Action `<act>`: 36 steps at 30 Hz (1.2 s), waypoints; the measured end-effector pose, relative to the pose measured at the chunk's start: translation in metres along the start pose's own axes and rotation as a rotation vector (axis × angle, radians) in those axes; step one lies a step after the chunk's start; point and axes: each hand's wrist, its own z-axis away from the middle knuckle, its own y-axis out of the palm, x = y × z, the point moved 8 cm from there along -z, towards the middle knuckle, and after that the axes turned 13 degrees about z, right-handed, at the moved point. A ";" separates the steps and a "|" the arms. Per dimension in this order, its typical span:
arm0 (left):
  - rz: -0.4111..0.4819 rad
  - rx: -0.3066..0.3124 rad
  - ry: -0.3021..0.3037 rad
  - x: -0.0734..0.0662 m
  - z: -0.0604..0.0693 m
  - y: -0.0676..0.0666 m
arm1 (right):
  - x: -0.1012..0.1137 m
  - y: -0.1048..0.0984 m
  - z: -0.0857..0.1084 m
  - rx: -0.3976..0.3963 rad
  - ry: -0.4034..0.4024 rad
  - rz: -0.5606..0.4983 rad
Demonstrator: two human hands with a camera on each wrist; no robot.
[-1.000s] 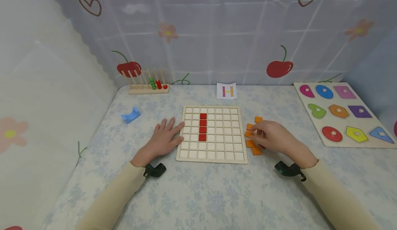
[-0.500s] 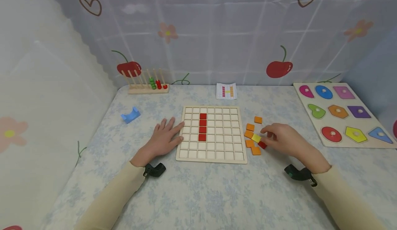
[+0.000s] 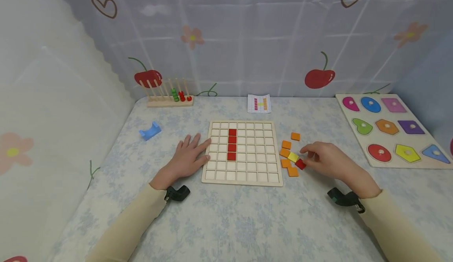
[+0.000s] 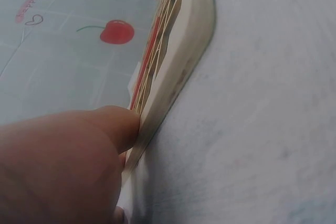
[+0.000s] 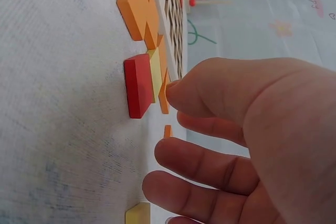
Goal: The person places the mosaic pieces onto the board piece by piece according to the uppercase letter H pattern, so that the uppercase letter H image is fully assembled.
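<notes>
My left hand (image 3: 186,160) lies spread on the cloth, thumb and index finger against the left edge of a wooden grid board (image 3: 241,178). In the left wrist view, the thumb (image 4: 118,127) touches the board's rim (image 4: 181,59). A column of red tiles (image 3: 231,140) fills several squares. My right hand (image 3: 327,160) hovers right of the loose tiles, fingers loosely bent and holding nothing. Nearest to it lies a loose red tile (image 3: 300,164), beside a yellow tile (image 3: 293,157) and several orange tiles (image 3: 286,145). Another yellow tile (image 5: 137,214) shows below the fingers in the right wrist view.
Behind the board lies a small pattern card (image 3: 259,103). A bead rack (image 3: 170,103) stands back left, with a blue curved piece (image 3: 150,131) in front of it. A shape puzzle board (image 3: 383,142) lies on the far right. A curtain (image 3: 247,38) hangs behind.
My right hand has moved right, off the loose tiles, uncovering the yellow and red ones. Its fingers hold nothing now. The left hand has stayed at the board's edge.
</notes>
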 end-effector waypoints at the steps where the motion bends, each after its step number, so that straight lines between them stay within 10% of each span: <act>1: 0.001 -0.001 0.002 0.000 0.000 0.000 | 0.000 0.000 0.000 0.001 -0.002 -0.002; 36: -0.007 -0.013 0.011 -0.001 0.001 0.000 | 0.006 0.006 0.001 0.021 -0.036 0.008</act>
